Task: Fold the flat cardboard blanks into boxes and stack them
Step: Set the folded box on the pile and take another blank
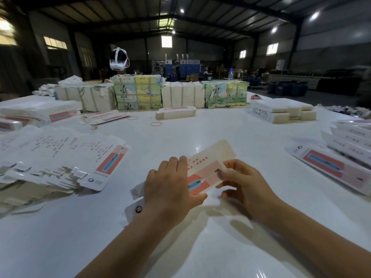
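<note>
On the white table (220, 125) I count three thin orange rubber bands (155, 123), four paper-wrapped bundles (137, 91) at upper centre, one clear plastic bottle (230, 74), and two hands (170, 183).

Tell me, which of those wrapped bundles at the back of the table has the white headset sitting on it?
The tallest bundle, wrapped in green and yellow picture paper, left of centre. The white headset shows just above its left end; the other bundles carry nothing like it.

White blank (202, 173) — pink and coral panels, blue graphic, red lettering, glossy white table (180, 247)
</note>
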`<move>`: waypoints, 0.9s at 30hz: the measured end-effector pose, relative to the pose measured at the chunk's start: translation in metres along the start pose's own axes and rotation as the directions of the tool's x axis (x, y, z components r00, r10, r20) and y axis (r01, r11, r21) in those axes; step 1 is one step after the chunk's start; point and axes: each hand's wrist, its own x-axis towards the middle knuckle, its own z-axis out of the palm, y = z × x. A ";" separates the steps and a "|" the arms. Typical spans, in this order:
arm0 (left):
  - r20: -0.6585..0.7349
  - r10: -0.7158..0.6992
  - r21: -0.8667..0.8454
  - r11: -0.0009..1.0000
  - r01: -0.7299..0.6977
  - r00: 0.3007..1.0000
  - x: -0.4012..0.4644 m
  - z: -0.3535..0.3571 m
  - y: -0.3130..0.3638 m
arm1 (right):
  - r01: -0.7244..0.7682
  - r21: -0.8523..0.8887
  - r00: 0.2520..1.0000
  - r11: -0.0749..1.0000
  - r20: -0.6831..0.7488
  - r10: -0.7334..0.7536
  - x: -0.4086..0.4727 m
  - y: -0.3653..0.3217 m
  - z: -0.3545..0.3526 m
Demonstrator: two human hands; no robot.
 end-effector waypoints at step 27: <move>0.283 0.153 -0.398 0.917 -0.029 0.947 0.006 -0.012 -0.024 | 0.186 -0.381 0.980 0.906 0.138 -0.143 -0.011 -0.004 -0.001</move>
